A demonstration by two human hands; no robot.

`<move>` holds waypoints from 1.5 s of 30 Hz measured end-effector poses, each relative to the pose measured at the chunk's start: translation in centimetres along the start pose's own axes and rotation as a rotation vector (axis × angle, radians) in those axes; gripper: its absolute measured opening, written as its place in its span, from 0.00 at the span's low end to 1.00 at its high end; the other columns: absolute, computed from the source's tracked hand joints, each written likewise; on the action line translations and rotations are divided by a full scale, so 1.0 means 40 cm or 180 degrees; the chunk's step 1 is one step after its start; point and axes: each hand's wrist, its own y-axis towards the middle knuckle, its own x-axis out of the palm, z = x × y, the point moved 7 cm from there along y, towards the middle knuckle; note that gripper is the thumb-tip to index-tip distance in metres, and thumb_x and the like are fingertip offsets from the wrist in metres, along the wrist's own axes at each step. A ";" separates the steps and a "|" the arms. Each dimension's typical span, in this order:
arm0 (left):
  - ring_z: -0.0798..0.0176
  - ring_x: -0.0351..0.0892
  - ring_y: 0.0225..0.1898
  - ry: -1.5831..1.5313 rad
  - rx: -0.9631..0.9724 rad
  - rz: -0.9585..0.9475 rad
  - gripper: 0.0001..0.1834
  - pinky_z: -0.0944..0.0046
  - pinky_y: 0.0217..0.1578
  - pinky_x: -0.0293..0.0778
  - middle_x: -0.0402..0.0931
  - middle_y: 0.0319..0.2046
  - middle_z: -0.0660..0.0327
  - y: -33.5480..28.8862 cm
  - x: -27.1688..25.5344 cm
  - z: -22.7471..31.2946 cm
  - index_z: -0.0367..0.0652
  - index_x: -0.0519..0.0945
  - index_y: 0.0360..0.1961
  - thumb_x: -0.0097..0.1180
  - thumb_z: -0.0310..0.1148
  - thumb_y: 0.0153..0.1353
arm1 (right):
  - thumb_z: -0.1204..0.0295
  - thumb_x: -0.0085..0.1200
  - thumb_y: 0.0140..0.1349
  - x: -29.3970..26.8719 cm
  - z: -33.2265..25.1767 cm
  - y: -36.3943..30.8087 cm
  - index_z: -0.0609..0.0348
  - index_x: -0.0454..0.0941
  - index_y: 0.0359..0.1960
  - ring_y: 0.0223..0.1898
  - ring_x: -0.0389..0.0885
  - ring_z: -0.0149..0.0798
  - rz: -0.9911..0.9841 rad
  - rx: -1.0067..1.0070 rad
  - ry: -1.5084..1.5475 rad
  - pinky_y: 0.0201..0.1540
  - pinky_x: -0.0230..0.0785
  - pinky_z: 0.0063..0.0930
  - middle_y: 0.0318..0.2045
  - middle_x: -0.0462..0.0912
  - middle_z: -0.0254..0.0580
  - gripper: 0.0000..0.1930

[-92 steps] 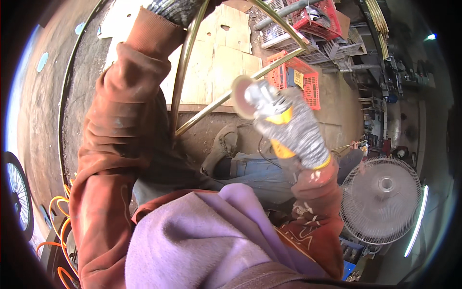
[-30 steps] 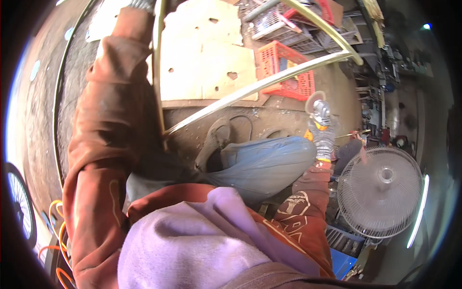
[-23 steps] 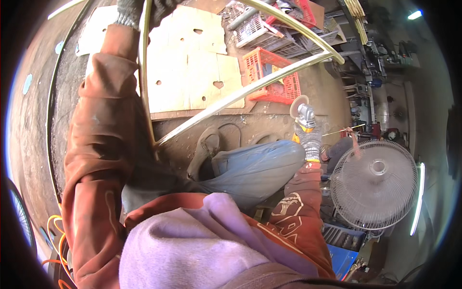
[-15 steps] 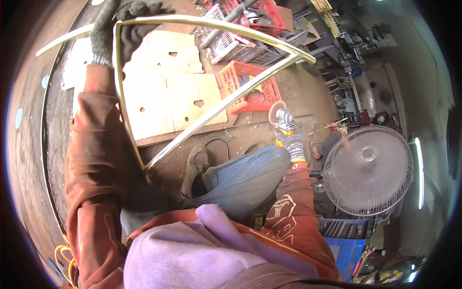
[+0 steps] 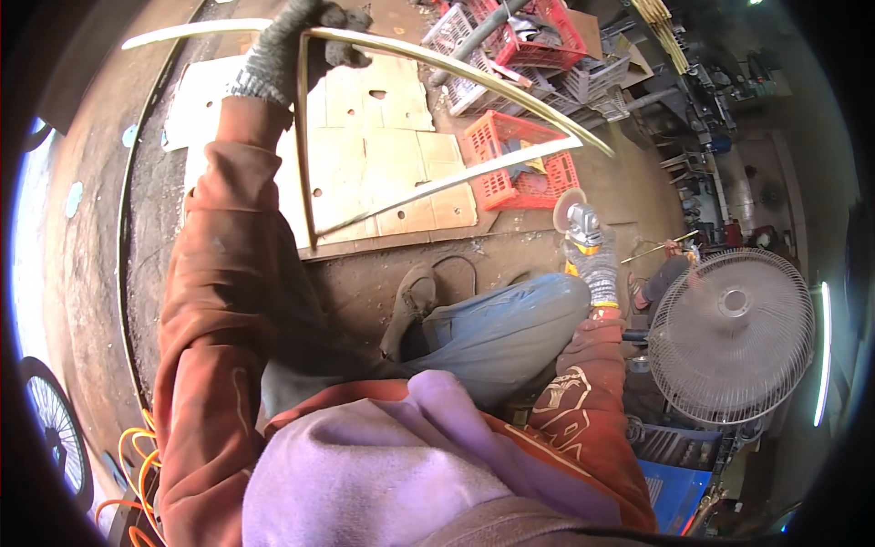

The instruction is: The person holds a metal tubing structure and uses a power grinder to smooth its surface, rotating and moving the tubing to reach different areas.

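Note:
My left hand (image 5: 293,56), in a dark grey knitted glove, is raised at the far left. It is closed round one corner of a pale gold metal frame (image 5: 306,137). The thin bars of this frame form a triangle, and one curved end sticks out left past my wrist. My right hand (image 5: 599,269), gloved in grey with a yellow cuff edge, grips an angle grinder (image 5: 584,224) above my right knee. The grinder's round disc (image 5: 570,208) points up and left, apart from the frame. Whether the disc spins cannot be told.
Flat cardboard (image 5: 387,169) with holes lies on the floor beneath the frame. Beyond it stand a red plastic crate (image 5: 497,187) and more crates with scrap. A large fan (image 5: 775,333) is close on my right; another person's hand (image 5: 673,248) shows behind it. Orange hose (image 5: 137,456) coils at lower left.
The frame has tilted: its lower corner rose from near my legs to over the cardboard. The whole view has shifted, so everything sits further right. Both hands keep their grip.

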 end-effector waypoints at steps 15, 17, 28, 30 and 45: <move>0.50 0.81 0.38 0.0773 0.0614 0.1578 0.24 0.41 0.52 0.77 0.80 0.30 0.55 0.019 0.025 0.008 0.33 0.81 0.46 0.61 0.48 0.68 | 0.60 0.81 0.43 -0.023 0.104 -0.015 0.62 0.68 0.61 0.54 0.80 0.43 -0.0081 0.0611 -0.0232 0.59 0.72 0.40 0.53 0.81 0.48 0.45; 0.50 0.81 0.38 0.0699 0.0688 0.1655 0.24 0.41 0.52 0.77 0.80 0.30 0.55 0.011 0.011 0.010 0.33 0.81 0.47 0.61 0.48 0.68 | 0.56 0.81 0.42 -0.041 0.126 -0.006 0.63 0.68 0.62 0.56 0.80 0.46 -0.0143 0.0534 -0.0451 0.61 0.71 0.40 0.55 0.80 0.50 0.47; 0.47 0.82 0.40 0.0142 0.0975 0.1403 0.25 0.41 0.53 0.79 0.80 0.29 0.54 0.004 0.016 0.030 0.30 0.80 0.47 0.58 0.47 0.70 | 0.58 0.81 0.44 -0.056 0.106 -0.003 0.62 0.73 0.60 0.53 0.82 0.42 0.0003 0.0714 -0.0967 0.57 0.74 0.39 0.52 0.83 0.45 0.42; 0.46 0.82 0.40 0.0090 0.0985 0.1321 0.25 0.42 0.53 0.79 0.80 0.28 0.54 0.005 0.018 0.030 0.30 0.79 0.48 0.58 0.47 0.70 | 0.59 0.81 0.45 -0.052 0.117 -0.001 0.62 0.74 0.60 0.52 0.83 0.40 -0.0004 0.0744 -0.0894 0.56 0.75 0.38 0.52 0.84 0.45 0.41; 0.43 0.83 0.43 -0.0234 0.1011 0.0911 0.26 0.42 0.54 0.81 0.80 0.27 0.53 -0.001 0.034 0.034 0.27 0.77 0.49 0.54 0.47 0.73 | 0.80 0.76 0.50 -0.028 0.121 0.012 0.59 0.68 0.63 0.47 0.82 0.36 -0.0163 0.0651 0.0000 0.45 0.82 0.35 0.52 0.80 0.44 0.39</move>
